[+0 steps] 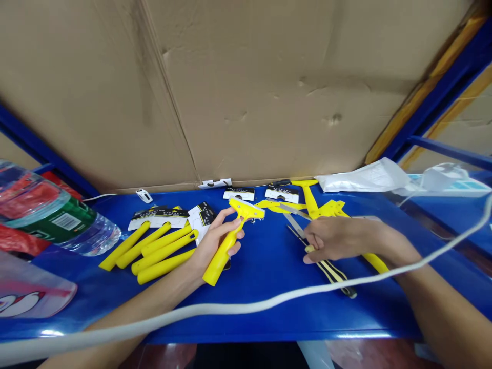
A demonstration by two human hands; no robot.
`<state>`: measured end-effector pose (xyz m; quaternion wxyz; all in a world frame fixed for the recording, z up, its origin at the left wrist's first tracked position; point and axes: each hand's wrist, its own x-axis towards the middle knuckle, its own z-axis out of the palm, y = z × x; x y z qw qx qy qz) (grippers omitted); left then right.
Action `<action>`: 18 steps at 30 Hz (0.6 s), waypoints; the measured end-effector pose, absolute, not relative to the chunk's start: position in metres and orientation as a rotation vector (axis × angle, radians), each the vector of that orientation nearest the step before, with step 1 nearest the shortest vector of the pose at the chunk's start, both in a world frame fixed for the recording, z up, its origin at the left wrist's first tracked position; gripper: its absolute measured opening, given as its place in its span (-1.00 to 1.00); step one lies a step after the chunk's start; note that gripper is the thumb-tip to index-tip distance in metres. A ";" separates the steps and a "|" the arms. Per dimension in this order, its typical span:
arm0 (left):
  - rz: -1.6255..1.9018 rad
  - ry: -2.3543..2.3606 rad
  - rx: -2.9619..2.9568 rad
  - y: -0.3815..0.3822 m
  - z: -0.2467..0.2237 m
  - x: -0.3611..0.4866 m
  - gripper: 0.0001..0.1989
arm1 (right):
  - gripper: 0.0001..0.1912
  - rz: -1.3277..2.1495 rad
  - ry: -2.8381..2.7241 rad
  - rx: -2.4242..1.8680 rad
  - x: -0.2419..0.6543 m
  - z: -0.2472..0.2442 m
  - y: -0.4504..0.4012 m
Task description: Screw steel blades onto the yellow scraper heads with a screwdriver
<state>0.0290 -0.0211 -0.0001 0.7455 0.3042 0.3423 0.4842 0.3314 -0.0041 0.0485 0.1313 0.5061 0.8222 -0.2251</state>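
Note:
My left hand [215, 238] is closed around the handle of a yellow scraper [225, 251], its wide head up and a pale metal strip along the top. My right hand [342, 238] is closed low over the table, its fingertips beside a black and pale yellow hand tool [334, 274] lying at a slant. A flat metal blade [295, 225] runs in under those fingers; what they grip is hidden. Behind the right hand lie more yellow scraper parts [330, 208]. Several yellow handles [165, 251] rest left of my left hand, near black and white cards [157, 219].
A large water bottle [57, 215] and a clear plastic container [34, 287] stand at the left. A white cable [269, 302] crosses in front of both forearms. A white plastic bag [357, 178] lies at the back right, against the cardboard wall [249, 92]. The tabletop [265, 271] is blue.

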 end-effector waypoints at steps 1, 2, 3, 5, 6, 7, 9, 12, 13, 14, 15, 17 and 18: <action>1.070 0.740 0.667 -0.021 -0.001 0.029 -0.51 | -0.63 -0.660 2.363 1.443 0.331 0.051 -0.006; 1.073 0.735 0.669 -0.020 -0.002 0.028 -0.52 | -0.67 -0.679 2.351 1.414 0.331 0.052 -0.007; 1.071 0.734 0.673 -0.020 -0.003 0.028 -0.52 | -0.69 -0.713 2.361 1.383 0.330 0.054 -0.007; 1.071 0.737 0.677 -0.019 -0.004 0.028 -0.52 | -0.67 -0.777 2.491 1.350 0.328 0.056 -0.007; 1.074 0.737 0.679 -0.019 -0.004 0.027 -0.52 | -0.64 -0.810 2.577 1.347 0.327 0.056 -0.006; 1.079 0.736 0.681 -0.018 -0.004 0.027 -0.52 | -0.60 -0.857 2.657 1.363 0.325 0.057 -0.006; 1.091 0.732 0.689 -0.018 -0.004 0.026 -0.52 | -0.53 -1.004 2.744 1.452 0.321 0.057 -0.004; 1.111 0.742 0.718 -0.016 -0.003 0.025 -0.49 | -0.49 -1.026 2.900 1.638 0.314 0.055 -0.002; 1.117 0.753 0.727 -0.016 -0.003 0.024 -0.49 | -0.51 -0.913 3.026 1.678 0.312 0.053 0.000; 1.125 0.762 0.733 -0.015 -0.002 0.024 -0.49 | -0.55 -0.763 3.167 1.698 0.311 0.051 0.002; 1.135 0.769 0.735 -0.015 -0.001 0.023 -0.49 | -0.59 -0.626 3.288 1.703 0.310 0.049 0.004; 1.156 0.771 0.735 -0.014 0.002 0.023 -0.50 | -0.65 -0.491 3.428 1.737 0.311 0.044 0.008; 1.166 0.770 0.734 -0.014 0.003 0.022 -0.51 | -0.66 -0.470 3.457 1.785 0.312 0.042 0.009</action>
